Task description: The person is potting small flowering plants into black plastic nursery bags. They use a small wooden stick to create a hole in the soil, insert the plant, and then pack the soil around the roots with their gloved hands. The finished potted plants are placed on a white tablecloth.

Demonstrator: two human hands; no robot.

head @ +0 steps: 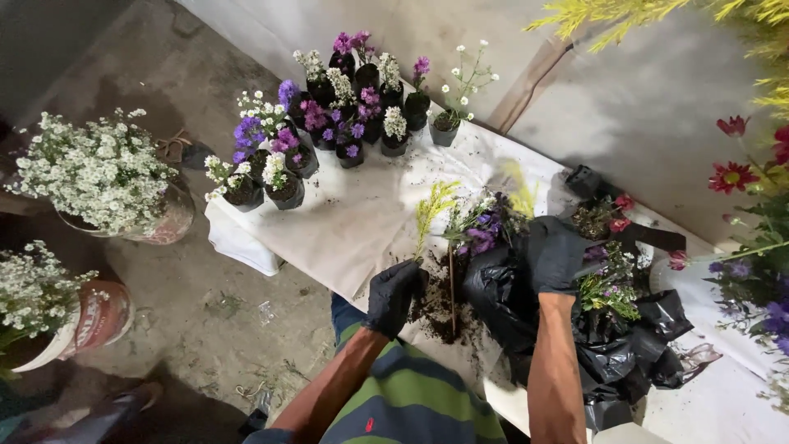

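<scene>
The left hand, in a black glove, is closed around the lower stem of a yellow-green sprig and holds it upright just above the near edge of the table, which is covered with a white cloth. The sprig's feathery top rises over the bare middle of the cloth. Beside the hand a thin straight stick stands in a scatter of dark soil spilled along the near edge.

The right hand, also gloved in black, is pressed down with fingers curled over the top of a crumpled black plastic bag. How tightly it grips I cannot tell — glove and bag are the same colour and merge. A bunch of purple and white flowers pokes out of the bag between the two hands, just right of the sprig. More black plastic lies heaped toward the table's right end, with small green and purple stems and a few red blooms among it.

At the far edge of the table stands a cluster of small black pots filled with purple, pink and white flowers, well apart from both hands. On the ground to the left sit two larger pots of tiny white flowers — one near the table's left corner, the other closer to the picture's edge. Red daisy-like flowers lean in from the right. The person's striped green shirt shows at the bottom.
</scene>
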